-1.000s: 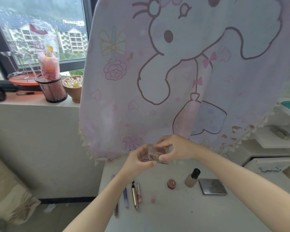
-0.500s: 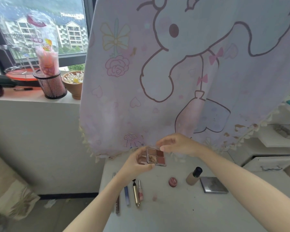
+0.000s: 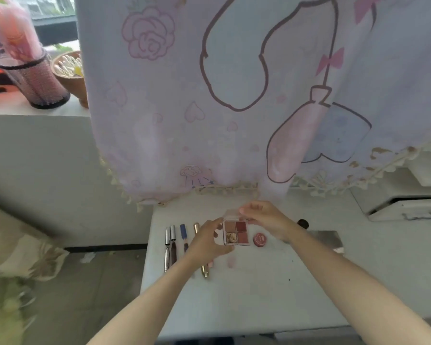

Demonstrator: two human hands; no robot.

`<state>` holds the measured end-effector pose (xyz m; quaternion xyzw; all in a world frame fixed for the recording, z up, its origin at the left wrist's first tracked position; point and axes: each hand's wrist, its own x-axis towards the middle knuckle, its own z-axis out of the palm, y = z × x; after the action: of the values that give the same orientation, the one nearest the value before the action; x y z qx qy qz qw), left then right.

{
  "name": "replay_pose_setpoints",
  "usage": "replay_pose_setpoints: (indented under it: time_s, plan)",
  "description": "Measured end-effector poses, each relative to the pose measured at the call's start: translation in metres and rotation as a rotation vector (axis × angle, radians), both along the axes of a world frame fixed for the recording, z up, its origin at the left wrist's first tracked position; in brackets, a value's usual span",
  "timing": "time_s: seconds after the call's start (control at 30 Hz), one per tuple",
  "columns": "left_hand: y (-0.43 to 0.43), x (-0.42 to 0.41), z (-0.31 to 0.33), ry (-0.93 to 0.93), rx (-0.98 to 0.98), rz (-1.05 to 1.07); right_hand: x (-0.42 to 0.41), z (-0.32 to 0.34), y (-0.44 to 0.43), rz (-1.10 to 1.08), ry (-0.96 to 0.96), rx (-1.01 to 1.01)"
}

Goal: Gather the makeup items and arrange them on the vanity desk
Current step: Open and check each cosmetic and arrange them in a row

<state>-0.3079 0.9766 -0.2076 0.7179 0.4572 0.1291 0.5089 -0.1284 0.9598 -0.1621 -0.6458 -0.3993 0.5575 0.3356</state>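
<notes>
A small four-pan eyeshadow palette (image 3: pixel 236 232) with brown and red shades is open, its clear lid tipped back. My left hand (image 3: pixel 209 241) grips its left edge and my right hand (image 3: pixel 264 220) pinches the lid at the top. Both hold it just above the white vanity desk (image 3: pixel 271 295). To its left lie several slim makeup sticks: two silver ones (image 3: pixel 169 245), a blue one (image 3: pixel 183 234) and a gold one (image 3: pixel 204 271) partly under my left hand. A round red pot (image 3: pixel 259 239) sits right of the palette.
A foundation bottle's black cap (image 3: pixel 303 223) shows behind my right wrist, with a flat silver compact (image 3: pixel 331 239) to its right. A cartoon-print cloth (image 3: pixel 234 95) hangs over the desk's back. A mesh holder (image 3: pixel 35 83) and bowl (image 3: pixel 70 75) stand on the windowsill.
The palette's lid has been opened, showing the pans, and both hands have lowered it toward the desk. The camera has tilted down and closer.
</notes>
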Motion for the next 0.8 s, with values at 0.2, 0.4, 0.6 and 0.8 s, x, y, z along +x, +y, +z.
replay_pose_setpoints:
  time_s: [0.2, 0.4, 0.6, 0.8]
  plan:
    - [0.015, 0.025, -0.033, 0.304, 0.036, -0.097, 0.016, -0.05, 0.015, -0.061, -0.005, -0.1]
    - [0.017, 0.042, -0.053, 0.589, 0.208, -0.191, 0.018, -0.078, 0.026, -0.034, -0.119, -0.179]
    - [0.016, 0.047, -0.065, 0.649, 0.277, -0.19, 0.014, -0.089, 0.031, -0.035, -0.148, -0.178]
    - [0.013, 0.048, -0.067, 0.724, 0.345, -0.231, 0.011, -0.095, 0.032, -0.033, -0.157, -0.184]
